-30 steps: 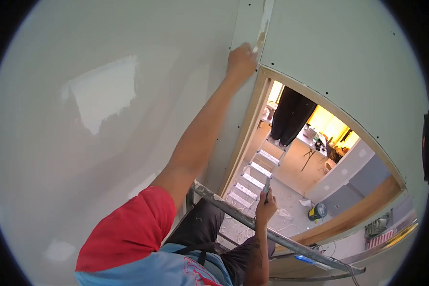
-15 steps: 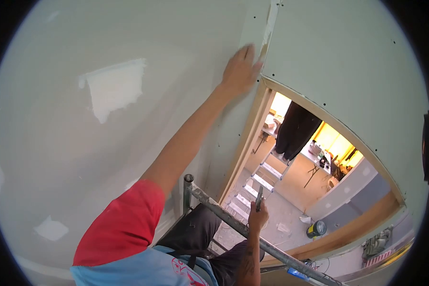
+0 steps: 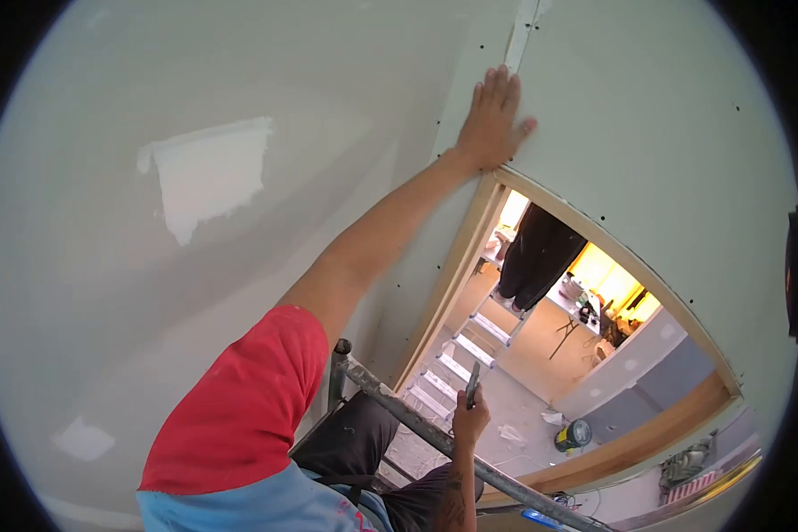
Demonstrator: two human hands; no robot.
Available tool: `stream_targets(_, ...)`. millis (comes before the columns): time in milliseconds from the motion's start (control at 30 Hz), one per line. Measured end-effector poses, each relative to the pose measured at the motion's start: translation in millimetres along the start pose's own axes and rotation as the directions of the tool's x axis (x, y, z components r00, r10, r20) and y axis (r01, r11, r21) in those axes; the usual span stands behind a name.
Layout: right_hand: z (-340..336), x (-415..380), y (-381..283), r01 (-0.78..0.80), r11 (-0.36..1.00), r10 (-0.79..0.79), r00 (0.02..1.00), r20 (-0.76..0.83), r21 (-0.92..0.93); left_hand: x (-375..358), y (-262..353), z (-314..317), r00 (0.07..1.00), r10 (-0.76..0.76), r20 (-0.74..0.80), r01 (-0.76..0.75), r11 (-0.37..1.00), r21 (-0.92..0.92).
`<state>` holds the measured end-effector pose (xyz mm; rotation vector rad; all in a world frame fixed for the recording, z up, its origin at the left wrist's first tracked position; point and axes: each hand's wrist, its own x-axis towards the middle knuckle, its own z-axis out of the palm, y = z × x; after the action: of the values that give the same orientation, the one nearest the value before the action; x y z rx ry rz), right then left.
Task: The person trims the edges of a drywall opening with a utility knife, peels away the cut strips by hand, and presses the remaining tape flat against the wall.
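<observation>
My left hand (image 3: 495,120) lies flat against the plasterboard wall (image 3: 629,115), fingers stretched and thumb out to the side. It covers part of the board joint just above the door frame's upper corner. From the fingertips, a white strip (image 3: 522,40) runs up along that joint. Lower down, my right hand (image 3: 470,422) is closed around a slim grey tool that looks like a utility knife (image 3: 473,383), its tip pointing up. This hand is beyond the scaffold rail, in front of the doorway.
A metal scaffold rail (image 3: 417,426) crosses before my legs. Through the wooden door frame (image 3: 448,301), a person in dark trousers (image 3: 541,253) stands on a stepladder (image 3: 457,363). A bucket (image 3: 574,434) is on the floor beyond. Dark screw heads dot the boards.
My left hand has shifted right onto the joint and flattened, with its fingers now spread. My right hand still grips the tool, slightly lower and further left in view.
</observation>
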<state>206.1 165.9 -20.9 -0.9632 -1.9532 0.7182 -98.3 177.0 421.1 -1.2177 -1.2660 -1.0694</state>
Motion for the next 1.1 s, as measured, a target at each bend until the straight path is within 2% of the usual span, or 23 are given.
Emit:
stream_targets(33, 0.6, 0.9, -1.8, 0.027, 1.0, -0.028, 0.999, -0.027, -0.014, -7.0, -0.9, -0.9, 1.0, -0.008, -0.003, 0.008, 1.0, -0.003)
stream_targets(100, -2.5, 1.6, -9.6, 0.058, 0.998, -0.06, 0.997, -0.053, -0.04, -39.9, 8.4, -10.6, 0.943, 0.248, 0.224, -0.26, 0.965, 0.027)
stream_targets(133, -7.8, 2.3, -22.2, 0.04, 0.998, -0.043, 0.997, -0.068, -0.05, -56.4, 16.6, -31.7, 0.902, 0.288, 0.321, -0.143, 0.902, -0.406)
stream_targets(200, -7.2, 4.3, -30.8, 0.02, 0.998, -0.026, 0.996, -0.088, -0.066, -96.0, 43.3, -70.2, 0.955, 0.253, 0.156, -0.207, 0.943, -0.261)
stream_targets(267, -6.4, -0.1, -29.7, 0.176, 0.984, -0.171, 0.963, -0.207, 0.005, -154.1, 52.5, -80.0, 1.0, 0.001, 0.017, 0.005, 0.937, -0.349)
stream_targets(300, -10.4, 0.5, -34.4, 0.169, 0.986, -0.167, 0.964, -0.206, -0.009, -181.9, 55.7, -92.6, 0.96, -0.144, 0.239, 0.225, 0.907, -0.356)
stream_targets(333, -17.4, 5.7, -45.6, 0.279, 0.96, -0.278, 0.938, -0.205, -0.027, -209.9, 55.5, -106.4, 0.851, -0.267, 0.451, 0.432, 0.845, -0.315)
stream_targets(400, -38.5, 33.3, -74.4, 0.463, 0.88, -0.475, 0.853, -0.214, -0.108, -278.9, 36.8, -107.2, 0.719, -0.215, 0.66, 0.446, 0.872, -0.202)
stream_targets(433, -54.1, 54.0, -95.6, 0.528, 0.832, -0.554, 0.803, -0.219, -0.17, -297.4, 33.4, -118.2, 0.567, -0.22, 0.794, 0.447, 0.891, -0.073)
stream_targets(467, -70.2, 74.3, -123.7, 0.529, 0.838, -0.546, 0.806, -0.229, -0.135, -315.6, 30.8, -130.0, 0.389, -0.23, 0.892, 0.416, 0.908, 0.053)
stream_targets(500, -86.0, 95.7, -158.3, 0.532, 0.841, -0.538, 0.807, -0.241, -0.098, -347.1, 29.8, -137.1, 0.372, -0.262, 0.891, 0.415, 0.905, 0.093)
stream_targets(533, -100.8, 116.1, -197.8, 0.589, 0.803, -0.589, 0.763, -0.266, -0.088, -369.7, 33.7, -146.9, 0.356, -0.292, 0.888, 0.41, 0.902, 0.132)
stream_targets(567, -111.5, 147.4, -222.4, 0.667, 0.683, -0.73, 0.622, -0.284, -0.298, -390.6, 34.8, -155.5, 0.257, -0.302, 0.918, 0.389, 0.902, 0.188)
stream_targets(600, -118.9, 174.8, -248.6, 0.704, 0.64, -0.768, 0.569, -0.293, -0.308, -398.5, 38.9, -165.1, 0.157, -0.313, 0.937, 0.359, 0.902, 0.241)
stream_targets(633, -123.4, 191.9, -283.8, 0.7, 0.645, -0.762, 0.56, -0.326, -0.307, -400.9, 44.2, -172.0, 0.159, -0.299, 0.941, 0.357, 0.906, 0.228)
stream_targets(700, -130.0, 240.4, -328.6, 0.706, 0.581, -0.814, 0.497, -0.3, -0.405, -401.7, 50.4, -183.0, 0.109, -0.26, 0.96, 0.164, 0.957, 0.24)
stream_targets(733, -133.0, 261.5, -346.8, 0.676, 0.581, -0.812, 0.523, -0.26, -0.453, -404.1, 49.5, -182.0, 0.112, -0.249, 0.962, 0.159, 0.96, 0.23)
stream_targets(800, -133.5, 287.4, -378.0, 0.639, 0.577, -0.805, 0.551, -0.22, -0.509, -407.4, 51.3, -177.6, 0.29, -0.373, 0.881, 0.347, 0.899, 0.266)
stream_targets(867, -127.3, 299.0, -403.7, 0.485, 0.624, -0.707, 0.684, -0.179, -0.613, -405.0, 54.8, -175.2, 0.276, -0.401, 0.874, 0.349, 0.889, 0.297)
stream_targets(900, -124.5, 302.0, -411.1, 0.478, 0.623, -0.706, 0.685, -0.182, -0.619, -403.6, 55.5, -175.1, 0.259, -0.438, 0.861, 0.353, 0.873, 0.338)
stream_targets(967, -120.0, 306.1, -420.5, 0.407, 0.537, -0.699, 0.705, -0.119, -0.739, -402.0, 54.3, -176.0, 0.264, -0.427, 0.865, 0.358, 0.876, 0.323)
stream_targets(1000, -117.8, 308.4, -421.0, 0.401, 0.537, -0.696, 0.707, -0.122, -0.742, -402.0, 53.2, -176.6, 0.265, -0.424, 0.866, 0.364, 0.876, 0.317)
stream_targets(1100, -111.9, 310.5, -420.4, 0.328, 0.46, -0.721, 0.681, -0.131, -0.825, -403.1, 53.6, -175.4, 0.273, -0.427, 0.862, 0.366, 0.875, 0.317)
